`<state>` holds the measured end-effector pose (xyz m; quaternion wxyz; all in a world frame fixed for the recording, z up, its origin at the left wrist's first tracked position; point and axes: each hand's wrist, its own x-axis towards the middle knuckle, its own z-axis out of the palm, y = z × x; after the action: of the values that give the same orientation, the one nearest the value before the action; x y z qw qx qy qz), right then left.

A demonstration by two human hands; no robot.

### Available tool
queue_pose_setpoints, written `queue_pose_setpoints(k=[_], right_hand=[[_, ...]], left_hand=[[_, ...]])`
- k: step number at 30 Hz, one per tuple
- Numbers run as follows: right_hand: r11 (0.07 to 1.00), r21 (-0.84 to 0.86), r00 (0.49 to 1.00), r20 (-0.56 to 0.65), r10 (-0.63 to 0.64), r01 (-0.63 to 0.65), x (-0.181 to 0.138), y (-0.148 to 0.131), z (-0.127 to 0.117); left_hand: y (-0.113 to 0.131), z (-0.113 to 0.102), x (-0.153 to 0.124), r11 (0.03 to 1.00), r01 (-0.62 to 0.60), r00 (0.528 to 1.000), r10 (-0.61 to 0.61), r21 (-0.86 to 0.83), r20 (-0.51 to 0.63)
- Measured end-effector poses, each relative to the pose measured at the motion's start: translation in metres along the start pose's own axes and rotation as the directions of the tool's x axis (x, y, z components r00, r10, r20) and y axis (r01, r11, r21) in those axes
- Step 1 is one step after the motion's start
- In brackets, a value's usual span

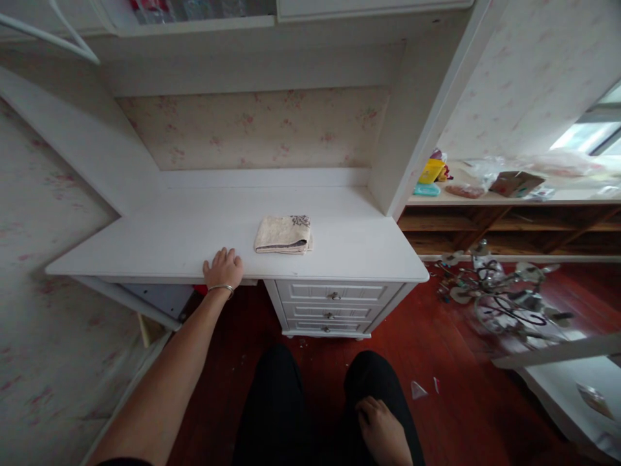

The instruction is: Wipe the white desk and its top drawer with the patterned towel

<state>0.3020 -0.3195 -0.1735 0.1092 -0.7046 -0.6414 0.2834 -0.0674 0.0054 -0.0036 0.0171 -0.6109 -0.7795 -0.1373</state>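
My left hand (224, 268), with a bangle (220, 289) on its wrist, rests on the front edge of a white desk (145, 243). Its fingers lie on the desktop, a little apart, holding nothing. To the right of this hand lies a folded beige cloth (281, 234) with a dark pattern at one corner, not touched by either hand. My right hand (381, 424) lies on my right thigh, its fingers loosely bent and nothing visible in them.
Drawers (334, 310) stand under the desk's right side. An overhead cabinet (194, 29) spans the top. A metal chandelier (509, 291) lies on the red floor (388, 369) at right. Bags and a box (517, 184) sit on a low shelf unit (460, 206) beyond.
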Motion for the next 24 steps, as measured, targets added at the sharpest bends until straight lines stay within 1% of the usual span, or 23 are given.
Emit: queue_pose_setpoints(k=[2,3,4,5,6,7,8,9,10,11,12,13,14,15,16,18,19,21,24], right_hand=[[0.994,0.106,0.999,0.037,0.014,-0.018,0.008,0.001,-0.004],[0.982,0.187,0.998,0.056,0.02,-0.03,0.015,0.002,-0.013],[0.961,0.275,0.997,0.069,0.016,-0.035,0.024,0.002,-0.026],[0.932,0.36,0.999,0.042,0.029,-0.043,0.036,0.001,-0.045],[0.915,0.402,0.998,-0.03,0.057,-0.04,0.048,0.0,-0.07],[0.91,0.414,0.987,-0.139,0.077,-0.013,0.062,-0.002,-0.099],[0.912,0.411,0.948,-0.292,0.129,0.002,0.078,-0.004,-0.132],[0.919,0.393,0.875,-0.453,0.17,0.025,0.093,-0.007,-0.165],[0.933,0.355,0.79,-0.587,0.177,0.055,0.109,-0.01,-0.198],[0.954,0.288,0.709,-0.69,0.148,0.08,0.125,-0.014,-0.228],[0.974,0.212,0.647,-0.755,0.11,0.081,0.141,-0.017,-0.254],[0.988,0.144,0.625,-0.776,0.079,0.053,0.155,-0.021,-0.276],[0.994,0.105,0.628,-0.773,0.086,-0.007,0.169,-0.024,-0.292],[0.99,0.101,0.648,-0.749,0.141,-0.098,0.182,-0.027,-0.303],[0.976,0.1,0.679,-0.704,0.207,-0.193,0.193,-0.03,-0.309],[0.935,0.11,0.72,-0.61,0.331,-0.337,0.21,-0.034,-0.309],[0.918,0.111,0.733,-0.569,0.372,-0.38,0.217,-0.036,-0.306],[0.9,0.11,0.746,-0.522,0.413,-0.422,0.226,-0.037,-0.296],[0.878,0.09,0.743,-0.497,0.449,-0.47,0.231,-0.036,-0.286]], left_hand=[[0.001,0.002,-0.001,1.0,-0.015,1.0,0.015,0.012,-0.021],[0.001,0.002,-0.002,0.999,-0.027,0.999,0.027,0.018,-0.037],[0.001,0.003,-0.002,0.999,-0.036,0.998,0.037,0.022,-0.055],[0.0,0.003,-0.002,0.999,-0.041,0.996,0.043,0.026,-0.072],[0.0,0.004,-0.002,0.999,-0.043,0.995,0.045,0.028,-0.085],[-0.001,0.004,-0.002,0.999,-0.042,0.995,0.044,0.03,-0.092],[-0.001,0.004,-0.002,0.999,-0.04,0.995,0.042,0.031,-0.092],[-0.001,0.004,-0.003,0.999,-0.039,0.995,0.042,0.033,-0.09],[-0.001,0.004,-0.003,0.999,-0.038,0.995,0.041,0.034,-0.087],[-0.001,0.004,-0.003,0.999,-0.038,0.995,0.041,0.036,-0.087],[-0.001,0.004,-0.003,0.998,-0.039,0.995,0.042,0.039,-0.09],[0.0,0.004,-0.004,0.998,-0.04,0.994,0.044,0.041,-0.096],[0.0,0.004,-0.004,0.998,-0.04,0.994,0.045,0.045,-0.104],[0.0,0.004,-0.004,0.998,-0.04,0.993,0.046,0.048,-0.112],[0.001,0.004,-0.005,0.998,-0.039,0.992,0.045,0.052,-0.12],[0.001,0.004,-0.005,0.998,-0.032,0.989,0.04,0.058,-0.144],[0.002,0.005,-0.006,0.998,-0.029,0.986,0.038,0.059,-0.16],[0.002,0.007,-0.007,0.998,-0.033,0.977,0.043,0.055,-0.208],[0.001,0.011,-0.009,0.999,-0.049,0.959,0.054,0.024,-0.28]])
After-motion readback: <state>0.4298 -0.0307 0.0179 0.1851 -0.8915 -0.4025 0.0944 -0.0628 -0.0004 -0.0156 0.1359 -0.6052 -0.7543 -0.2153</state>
